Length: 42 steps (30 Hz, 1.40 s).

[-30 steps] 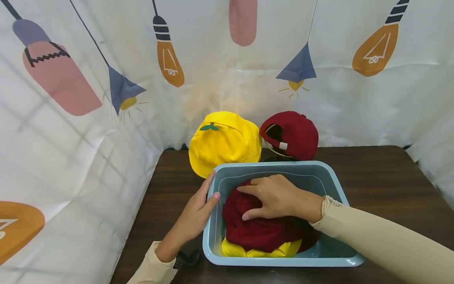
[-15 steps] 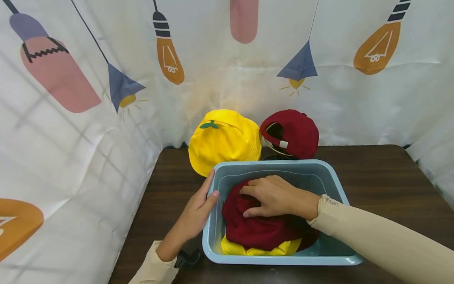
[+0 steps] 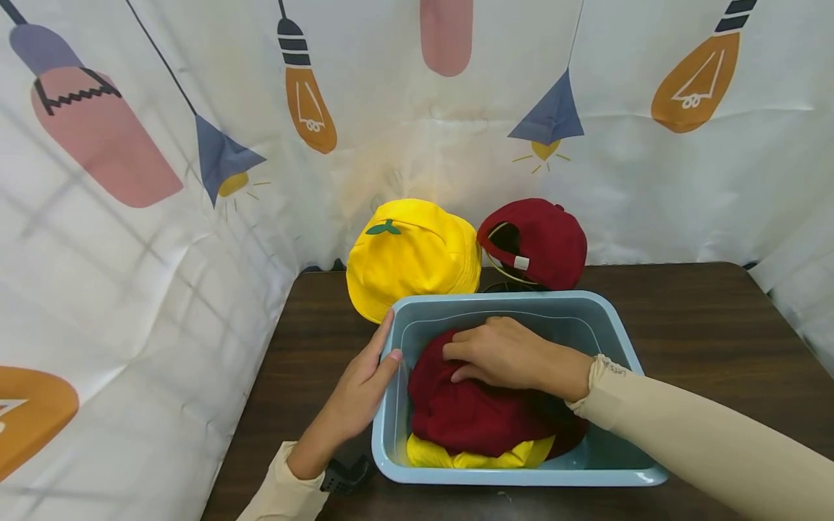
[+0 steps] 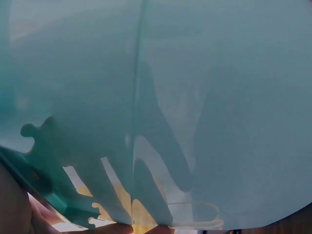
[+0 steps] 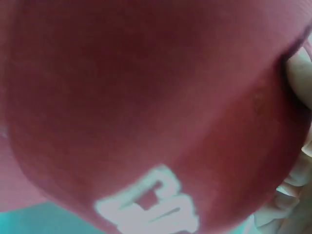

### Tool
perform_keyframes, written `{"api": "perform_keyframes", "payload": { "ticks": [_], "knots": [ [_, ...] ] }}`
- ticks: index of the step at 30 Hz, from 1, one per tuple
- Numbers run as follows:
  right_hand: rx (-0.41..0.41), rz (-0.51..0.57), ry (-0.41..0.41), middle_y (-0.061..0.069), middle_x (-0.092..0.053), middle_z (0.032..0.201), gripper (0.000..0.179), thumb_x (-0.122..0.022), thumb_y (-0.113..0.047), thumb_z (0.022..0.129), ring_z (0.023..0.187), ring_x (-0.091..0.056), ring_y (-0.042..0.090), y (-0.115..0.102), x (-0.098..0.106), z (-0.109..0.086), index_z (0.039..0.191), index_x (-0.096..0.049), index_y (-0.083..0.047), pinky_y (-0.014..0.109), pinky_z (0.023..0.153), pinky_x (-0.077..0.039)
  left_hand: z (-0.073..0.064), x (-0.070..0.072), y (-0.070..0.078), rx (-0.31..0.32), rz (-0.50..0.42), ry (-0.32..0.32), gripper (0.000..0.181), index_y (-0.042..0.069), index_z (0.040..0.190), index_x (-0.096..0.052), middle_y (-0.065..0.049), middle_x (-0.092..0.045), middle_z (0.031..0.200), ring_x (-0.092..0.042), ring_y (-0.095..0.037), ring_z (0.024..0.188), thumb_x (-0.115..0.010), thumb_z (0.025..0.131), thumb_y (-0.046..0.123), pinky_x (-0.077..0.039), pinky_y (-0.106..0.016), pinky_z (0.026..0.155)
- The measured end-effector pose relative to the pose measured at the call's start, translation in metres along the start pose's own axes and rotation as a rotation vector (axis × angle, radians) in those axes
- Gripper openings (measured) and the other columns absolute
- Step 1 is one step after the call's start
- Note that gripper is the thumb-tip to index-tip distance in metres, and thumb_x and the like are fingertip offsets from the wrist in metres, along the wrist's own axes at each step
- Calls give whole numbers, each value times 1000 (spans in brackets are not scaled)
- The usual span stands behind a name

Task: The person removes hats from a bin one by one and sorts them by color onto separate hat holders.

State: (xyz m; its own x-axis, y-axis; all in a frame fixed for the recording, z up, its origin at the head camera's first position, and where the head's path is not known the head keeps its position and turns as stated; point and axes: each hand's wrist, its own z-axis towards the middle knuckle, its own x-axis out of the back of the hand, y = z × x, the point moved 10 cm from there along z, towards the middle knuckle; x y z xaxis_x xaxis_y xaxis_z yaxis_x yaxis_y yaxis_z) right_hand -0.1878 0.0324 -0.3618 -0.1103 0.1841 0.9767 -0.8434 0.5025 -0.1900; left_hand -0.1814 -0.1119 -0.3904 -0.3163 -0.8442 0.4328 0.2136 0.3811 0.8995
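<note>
A light blue plastic basin (image 3: 515, 477) stands on the table with caps inside. My left hand (image 3: 355, 394) holds its left side, thumb on the rim and fingers along the outer wall. The basin's wall (image 4: 234, 122) fills the left wrist view. Inside the basin, my right hand (image 3: 504, 354) grips a dark red cap (image 3: 456, 420) with curled fingers. White lettering (image 5: 156, 209) shows on the red cloth in the right wrist view, with the thumb and fingertips at its right edge. Under the red cap lies a yellow cap (image 3: 482, 458), mostly hidden.
Behind the basin sit a yellow hat (image 3: 413, 260) with a green sprout and another dark red cap (image 3: 541, 246) with its back opening showing. They rest on a dark wooden table (image 3: 691, 318). A white curtain (image 3: 391, 94) printed with lamps hangs behind and on both sides.
My right hand's fingers have curled in more on the dark red cap, with the thumb drawn closer to them. The left hand stays on the basin's rim.
</note>
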Motion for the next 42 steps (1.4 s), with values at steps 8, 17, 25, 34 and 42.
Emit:
{"api": "perform_keyframes", "payload": {
  "ticks": [8, 17, 25, 34, 42],
  "knots": [
    [-2, 12, 41, -14, -68, 87, 19, -75, -36, 93, 71, -58, 4, 1, 30, -9, 108, -68, -26, 19, 65, -51, 0, -1, 2, -2, -10, -1, 65, 29, 166, -10, -2, -23, 170, -47, -37, 142, -44, 110, 27, -49, -58, 103],
    [9, -8, 98, -16, -68, 88, 24, -73, -36, 95, 61, -52, 0, 5, 65, -27, 115, -66, -26, 16, 57, -45, 1, 0, 5, -17, 1, 2, 65, 27, 166, -10, -2, -24, 170, -46, -36, 143, -44, 110, 24, -49, -57, 104],
    [-46, 141, 155, -16, -71, 105, 29, -74, -28, 95, 88, -66, 1, 24, 85, -41, 123, -67, -27, 24, 78, -59, 0, 2, 5, -28, 14, 4, 66, 25, 166, -10, -2, -21, 171, -40, -35, 148, -45, 110, 25, -41, -58, 111],
    [-27, 274, 253, -11, -72, 109, 34, -77, -12, 90, 93, -64, 3, 39, 100, -54, 123, -69, -20, 23, 78, -60, 1, 1, 4, -32, 15, -2, 65, 26, 166, -9, -1, -20, 171, -37, -33, 150, -43, 111, 25, -38, -57, 113],
    [36, 230, 322, -7, -72, 109, 42, -78, -1, 86, 91, -62, 3, 35, 128, -56, 123, -69, -17, 18, 75, -57, 0, 3, 1, -22, 24, -1, 65, 29, 166, -8, 1, -21, 171, -33, -29, 153, -42, 111, 23, -33, -56, 117]
  ]
}}
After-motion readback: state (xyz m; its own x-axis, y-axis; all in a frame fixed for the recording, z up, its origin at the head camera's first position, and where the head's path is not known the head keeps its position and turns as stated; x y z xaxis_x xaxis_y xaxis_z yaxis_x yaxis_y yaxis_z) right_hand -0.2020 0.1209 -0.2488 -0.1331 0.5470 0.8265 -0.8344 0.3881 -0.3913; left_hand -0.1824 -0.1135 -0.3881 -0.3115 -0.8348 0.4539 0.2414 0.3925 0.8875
